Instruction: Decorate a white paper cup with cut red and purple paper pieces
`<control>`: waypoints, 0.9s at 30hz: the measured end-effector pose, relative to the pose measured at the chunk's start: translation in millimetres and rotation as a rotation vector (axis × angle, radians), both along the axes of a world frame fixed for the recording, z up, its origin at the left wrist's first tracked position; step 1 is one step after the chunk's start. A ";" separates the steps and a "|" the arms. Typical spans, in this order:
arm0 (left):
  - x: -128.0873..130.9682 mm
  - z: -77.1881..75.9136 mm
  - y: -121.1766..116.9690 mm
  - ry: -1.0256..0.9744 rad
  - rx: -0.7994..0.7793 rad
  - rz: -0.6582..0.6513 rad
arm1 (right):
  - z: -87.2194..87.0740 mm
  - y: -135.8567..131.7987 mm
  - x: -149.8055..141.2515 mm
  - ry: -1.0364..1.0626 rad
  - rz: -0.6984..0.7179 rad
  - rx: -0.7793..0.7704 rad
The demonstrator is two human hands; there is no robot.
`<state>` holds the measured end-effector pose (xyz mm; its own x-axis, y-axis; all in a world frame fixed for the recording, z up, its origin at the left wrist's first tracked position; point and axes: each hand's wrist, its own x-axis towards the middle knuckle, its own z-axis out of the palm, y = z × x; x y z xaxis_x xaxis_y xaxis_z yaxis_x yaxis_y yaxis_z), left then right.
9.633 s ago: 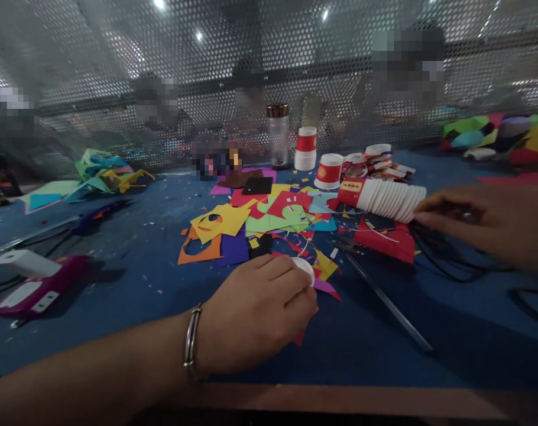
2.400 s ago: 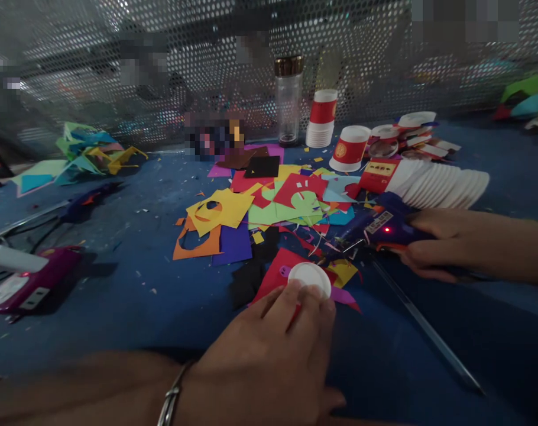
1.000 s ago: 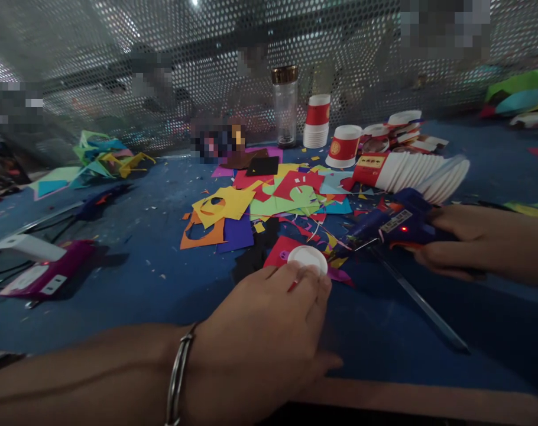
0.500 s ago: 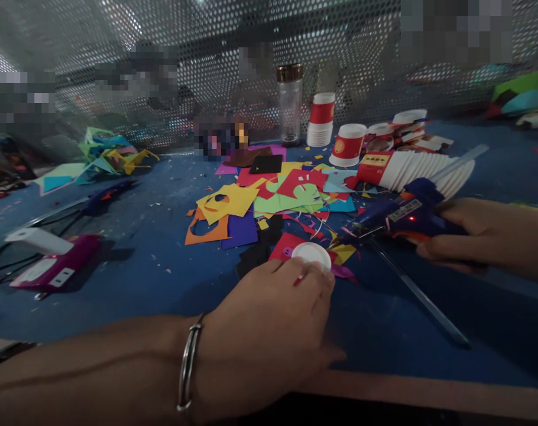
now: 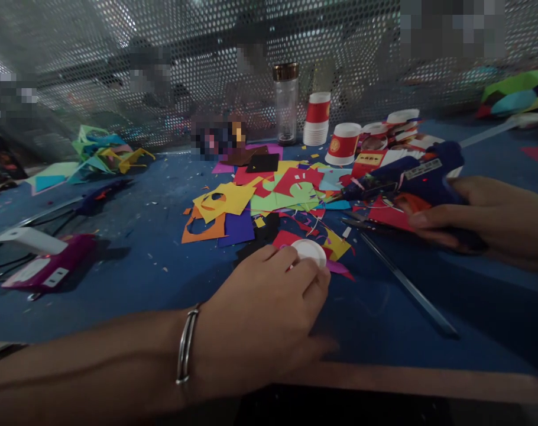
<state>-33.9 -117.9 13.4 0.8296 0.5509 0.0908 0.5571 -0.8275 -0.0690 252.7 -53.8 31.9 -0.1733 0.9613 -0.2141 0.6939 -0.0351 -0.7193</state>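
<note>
My left hand (image 5: 269, 302) is closed round a paper cup (image 5: 310, 253), low over the near middle of the table. Only the cup's white round end shows past the fingers, which hide the rest. In my right hand (image 5: 482, 213) is a dark blue hot glue gun (image 5: 422, 171) with an orange trigger and a small red light. Its nozzle points left over the paper scraps, apart from the cup. Scissors (image 5: 362, 223) lie partly hidden below the gun. A clear glue stick (image 5: 408, 284) rests on the table between my hands.
Coloured paper offcuts (image 5: 287, 192) cover the middle. Paper cups (image 5: 343, 144) and a glass bottle (image 5: 287, 106) stand behind. At left are a purple power strip (image 5: 60, 263), another glue gun (image 5: 101, 196) and a folded paper shape (image 5: 104, 151). Perforated mesh (image 5: 224, 65) borders the back.
My right hand has lifted the glue gun up and away from the cup, uncovering the scissors and red paper. My left hand keeps its hold. The whole view shifted slightly.
</note>
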 end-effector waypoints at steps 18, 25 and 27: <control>-7.1 2.8 35.4 -0.341 0.046 0.062 | -8.9 1.4 -2.6 0.319 -0.148 0.040; -32.4 3.8 86.7 -0.264 -0.187 0.274 | -7.3 0.7 -6.7 0.334 -0.149 0.047; -32.9 4.0 89.7 -0.220 -0.242 0.259 | -8.2 0.9 -5.2 0.334 -0.150 0.043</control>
